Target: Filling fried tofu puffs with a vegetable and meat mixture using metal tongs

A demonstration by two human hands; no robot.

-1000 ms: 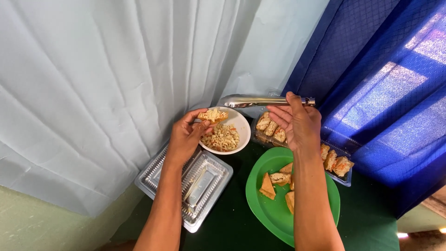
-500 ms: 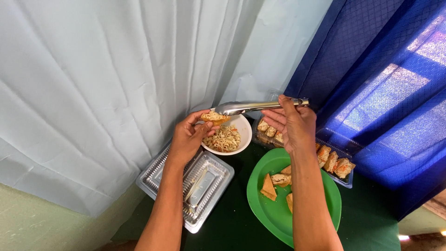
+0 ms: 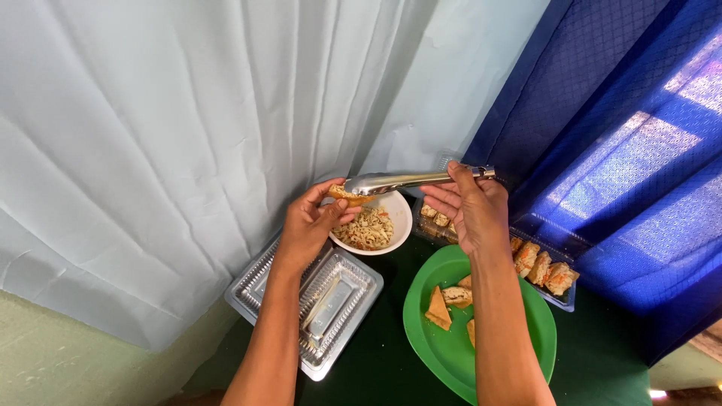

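Near the middle of the frame the left hand (image 3: 308, 229) pinches a small fried pastry (image 3: 347, 195) between thumb and fingers, lifted above the left rim of a white bowl (image 3: 397, 218) of noodle-like filling. The right hand (image 3: 470, 210) grips the handle end of metal tongs (image 3: 410, 180), which lie level across the frame with their spoon-shaped tips just over the pastry, touching or very nearly touching it; whether the tips are closed on it cannot be told from this angle. Judging by this, the step in hand looks like stuffing: the pastry held open over the bowl while the tongs work at it. Any move from here would call for a steady pinch on the pastry so it does not tear, and for the tongs' tips to stay over the bowl so that loose filling drops back in. Below the right forearm, at lower centre-right, a green plate (image 3: 519, 342) carries several triangular fried pieces. Behind it, toward the right, a clear tray (image 3: 568, 301) holds a row of more filled pieces. At lower left a clear plastic lid (image 3: 259, 278) lies beside the left wrist, on a dark green table (image 3: 376, 368). A pale curtain (image 3: 188, 135) fills the upper left, a blue one (image 3: 624, 128) the upper right.
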